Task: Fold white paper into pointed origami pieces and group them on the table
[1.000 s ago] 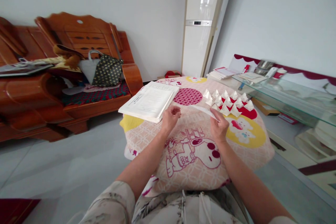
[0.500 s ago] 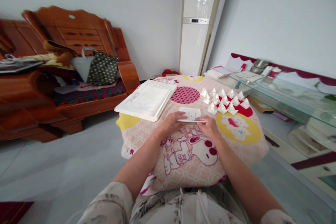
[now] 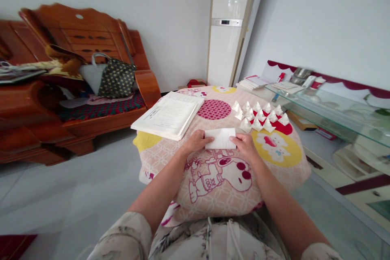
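Observation:
A folded white sheet of paper (image 3: 219, 139) is held up over the near middle of the table, its visible face looking almost blank. My left hand (image 3: 196, 141) pinches its left edge, thumb on the front. At the right edge my right hand (image 3: 244, 144) grips it the same way. Left of my hands lies a stack of printed paper sheets (image 3: 170, 114). Several small folded white paper shapes (image 3: 258, 115), pointed like little boats, stand in rows on the table to the right.
A pink patterned cloth (image 3: 213, 203) covers the round table. On the right is a glass-topped cabinet (image 3: 335, 113) with papers, a metal pot and a cup. At left stands a wooden sofa (image 3: 82, 36) with bags on it. A tall white air conditioner (image 3: 225, 53) stands behind.
The paper has been turned so a plain white face shows instead of the printed one. Both hands have shifted slightly, and the thumbs now rest on its front.

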The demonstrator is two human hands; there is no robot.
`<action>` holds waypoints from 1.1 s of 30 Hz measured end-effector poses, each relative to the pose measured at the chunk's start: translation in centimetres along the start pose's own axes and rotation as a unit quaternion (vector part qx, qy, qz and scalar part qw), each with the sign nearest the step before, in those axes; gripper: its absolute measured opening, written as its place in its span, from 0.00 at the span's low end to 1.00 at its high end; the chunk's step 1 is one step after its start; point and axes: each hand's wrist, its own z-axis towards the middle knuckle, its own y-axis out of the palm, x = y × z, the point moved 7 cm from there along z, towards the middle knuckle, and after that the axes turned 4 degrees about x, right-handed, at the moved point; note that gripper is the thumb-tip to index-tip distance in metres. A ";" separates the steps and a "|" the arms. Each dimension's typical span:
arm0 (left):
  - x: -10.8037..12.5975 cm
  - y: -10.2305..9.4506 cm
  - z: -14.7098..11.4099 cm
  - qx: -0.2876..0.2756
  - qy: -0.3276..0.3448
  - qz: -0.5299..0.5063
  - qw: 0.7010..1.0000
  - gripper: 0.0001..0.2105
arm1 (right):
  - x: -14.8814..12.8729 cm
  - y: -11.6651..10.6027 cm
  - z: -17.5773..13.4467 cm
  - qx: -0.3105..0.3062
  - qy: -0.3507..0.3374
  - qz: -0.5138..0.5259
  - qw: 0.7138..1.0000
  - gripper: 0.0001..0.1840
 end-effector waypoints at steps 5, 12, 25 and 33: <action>-0.7 1.3 0.4 -0.041 -0.031 0.063 0.997 0.13 | 0.2 -0.1 0.5 0.058 0.000 -0.071 0.996 0.21; -0.6 1.3 0.5 0.036 -0.057 0.222 0.973 0.06 | 0.7 0.3 1.6 0.122 0.001 -0.207 0.971 0.08; 0.7 0.9 -0.4 0.043 -0.030 0.186 0.981 0.08 | 0.2 0.3 0.8 0.109 0.002 -0.218 0.970 0.07; 0.8 0.8 -0.2 0.032 -0.045 0.187 0.981 0.04 | -0.5 0.0 0.4 0.056 0.006 -0.211 0.976 0.10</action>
